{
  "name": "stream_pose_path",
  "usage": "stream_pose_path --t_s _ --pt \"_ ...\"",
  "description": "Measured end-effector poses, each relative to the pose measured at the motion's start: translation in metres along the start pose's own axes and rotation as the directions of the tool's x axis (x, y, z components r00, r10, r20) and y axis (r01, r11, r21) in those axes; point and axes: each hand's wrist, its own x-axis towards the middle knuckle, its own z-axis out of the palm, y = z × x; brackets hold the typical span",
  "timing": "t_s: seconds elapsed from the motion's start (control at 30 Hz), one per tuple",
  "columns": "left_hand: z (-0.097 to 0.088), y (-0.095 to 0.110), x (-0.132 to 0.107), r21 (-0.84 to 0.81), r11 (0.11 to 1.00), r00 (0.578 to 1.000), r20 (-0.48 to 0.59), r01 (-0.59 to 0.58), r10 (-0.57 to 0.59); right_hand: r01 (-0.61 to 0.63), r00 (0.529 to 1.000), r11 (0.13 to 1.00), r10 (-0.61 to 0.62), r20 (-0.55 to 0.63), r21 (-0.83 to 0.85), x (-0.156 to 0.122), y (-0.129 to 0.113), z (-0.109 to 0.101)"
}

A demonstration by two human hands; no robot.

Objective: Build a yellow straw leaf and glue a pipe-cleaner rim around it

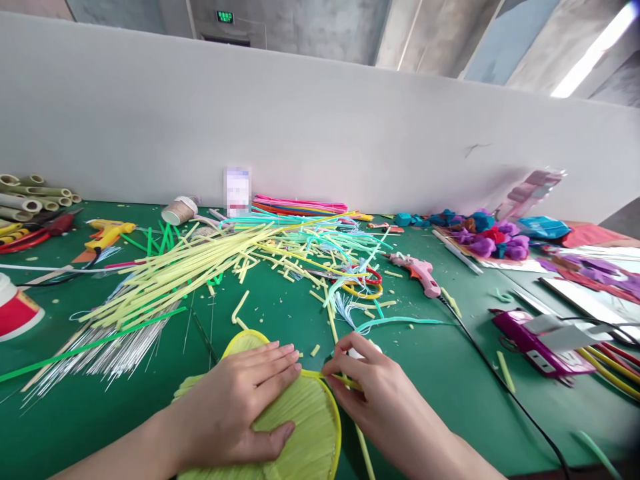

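A green, pleated, leaf-like piece point(305, 427) with a yellow rim lies on the table in front of me. My left hand point(250, 403) rests flat across it, fingers stretched and thumb apart. At the piece's upper right edge, my right hand point(367, 383) pinches a yellow strip point(314, 375) that follows the rim; the strip's loose end shows between my fingers. Just behind the right hand, a small white thing is partly hidden. A pale yellow stem point(365, 450) passes beneath that hand. The left hand covers much of the piece.
Pale yellow stems point(190, 267) and silvery wires point(110, 347) are heaped left of centre. Scissors point(367, 285) lie beyond my hands. A pink glue gun point(420, 272) trails a black cord point(493, 383) along the right. A purple power strip point(543, 347) and a paper cup point(17, 310) stand at the sides.
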Motion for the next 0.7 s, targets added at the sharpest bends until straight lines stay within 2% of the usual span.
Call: stream_pose_path --t_s 0.17,0.33,0.5,0.7 --pt "0.002 -0.002 -0.002 0.006 1.0 1.0 0.024 0.02 -0.02 0.024 0.999 1.0 -0.024 -0.039 -0.007 -0.002 0.002 0.003" --pt "0.002 0.004 -0.002 0.004 0.994 0.994 0.034 0.107 -0.107 0.033 0.997 0.999 -0.033 -0.063 -0.003 -0.004 0.005 0.01" --pt "0.005 0.015 0.001 0.002 0.997 0.994 0.084 0.073 -0.073 0.042 0.995 0.999 -0.043 -0.085 -0.015 -0.006 0.007 0.014" --pt "0.006 0.016 0.0 -0.017 0.996 0.993 0.081 0.088 -0.086 0.037 0.996 0.998 -0.041 -0.074 -0.051 -0.014 0.008 0.008"
